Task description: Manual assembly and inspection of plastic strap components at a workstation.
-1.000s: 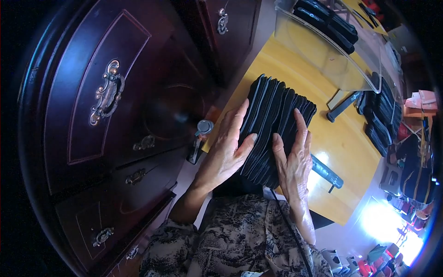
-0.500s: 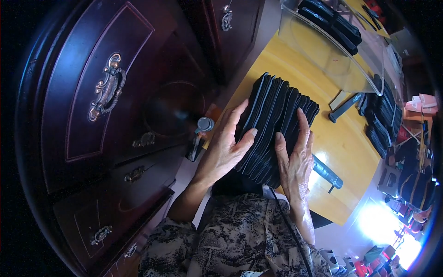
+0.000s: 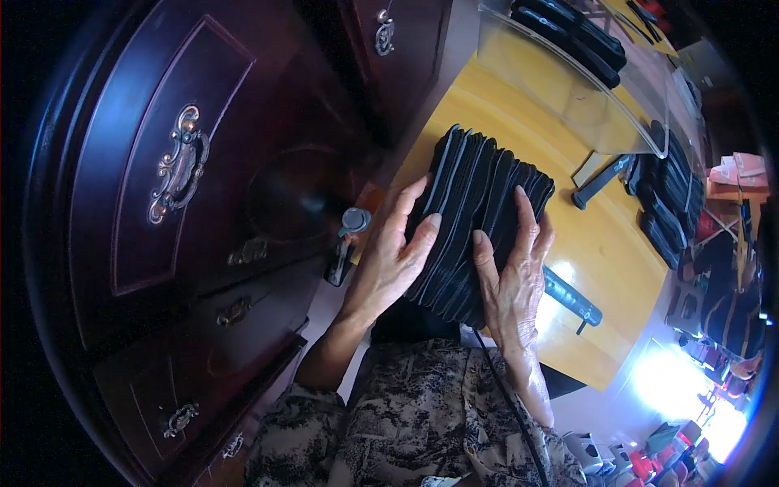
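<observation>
A thick stack of black fabric pieces (image 3: 479, 219) with thin grey edges stands in front of me at the near edge of the yellow table, its pieces pressed side by side. My left hand (image 3: 398, 247) grips its left side, thumb laid over the near part. On the right side, my right hand (image 3: 516, 272) holds it with the thumb and fingers over the edges. Just right of that hand a single narrow black piece (image 3: 573, 297) with a short tab lies on the table.
The yellow table (image 3: 617, 243) carries a clear plastic stand (image 3: 568, 89) with black bundles (image 3: 572, 36) on it. More black pieces (image 3: 669, 195) and a dark strip (image 3: 600, 183) lie at the right. A dark wooden cabinet (image 3: 219, 260) rises on the left, beside a grey-capped bottle (image 3: 355, 219).
The view has shifted slightly, so the stack and both hands appear a little farther left. Both hands keep nearly the same hold on the stack.
</observation>
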{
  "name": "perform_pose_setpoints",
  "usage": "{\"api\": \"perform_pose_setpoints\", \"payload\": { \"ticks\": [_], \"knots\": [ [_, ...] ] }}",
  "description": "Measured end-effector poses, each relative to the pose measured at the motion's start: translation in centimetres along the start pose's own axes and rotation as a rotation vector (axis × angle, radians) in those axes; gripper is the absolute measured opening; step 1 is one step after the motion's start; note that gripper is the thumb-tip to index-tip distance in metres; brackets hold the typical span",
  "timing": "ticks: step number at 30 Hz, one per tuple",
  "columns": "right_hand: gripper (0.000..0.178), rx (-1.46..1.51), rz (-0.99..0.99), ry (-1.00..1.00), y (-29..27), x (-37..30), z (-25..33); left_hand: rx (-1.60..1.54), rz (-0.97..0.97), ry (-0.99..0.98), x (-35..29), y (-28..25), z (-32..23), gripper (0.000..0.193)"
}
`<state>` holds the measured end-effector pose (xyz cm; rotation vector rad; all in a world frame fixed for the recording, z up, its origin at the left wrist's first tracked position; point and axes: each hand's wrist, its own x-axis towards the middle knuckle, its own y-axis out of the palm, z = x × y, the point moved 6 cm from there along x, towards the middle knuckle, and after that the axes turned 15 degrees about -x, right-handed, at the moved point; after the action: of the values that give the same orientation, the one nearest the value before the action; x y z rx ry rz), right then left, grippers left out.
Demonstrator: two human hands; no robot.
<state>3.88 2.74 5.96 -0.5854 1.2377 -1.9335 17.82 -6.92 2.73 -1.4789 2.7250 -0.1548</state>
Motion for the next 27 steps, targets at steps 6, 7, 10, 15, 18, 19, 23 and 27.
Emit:
{"api": "perform_pose_setpoints", "payload": {
  "ticks": [6,7,10,15,18,19,23,27],
  "knots": [
    [0.069,0.004,-0.099,-0.099,-0.4,0.0,1.0,-0.189,-0.017,-0.123,-0.1,-0.1,0.2,0.046],
    [0.068,-0.050,-0.120,-0.136,-0.6,0.0,1.3,-0.186,-0.030,-0.130,-0.1,-0.1,0.5,0.046],
    [0.071,-0.138,-0.131,-0.235,-0.4,0.3,2.3,-0.158,-0.010,-0.104,0.2,-0.1,0.3,0.045],
    [0.075,-0.270,-0.015,-0.355,0.3,0.4,3.0,-0.229,-0.038,-0.176,0.3,0.0,1.3,0.046],
    [0.074,-0.258,-0.004,-0.352,0.4,0.6,3.1,-0.257,-0.033,-0.202,0.2,-0.1,1.6,0.045],
    [0.072,-0.249,0.013,-0.344,0.5,0.6,3.1,-0.258,-0.036,-0.204,0.2,-0.2,1.7,0.045],
    [0.069,-0.272,0.003,-0.348,1.0,0.5,3.2,-0.299,-0.044,-0.212,0.2,-0.2,1.9,0.044],
    [0.065,-0.235,-0.013,-0.353,0.5,0.7,3.2,-0.299,-0.044,-0.252,0.2,-0.4,1.8,0.045]
  ]
}}
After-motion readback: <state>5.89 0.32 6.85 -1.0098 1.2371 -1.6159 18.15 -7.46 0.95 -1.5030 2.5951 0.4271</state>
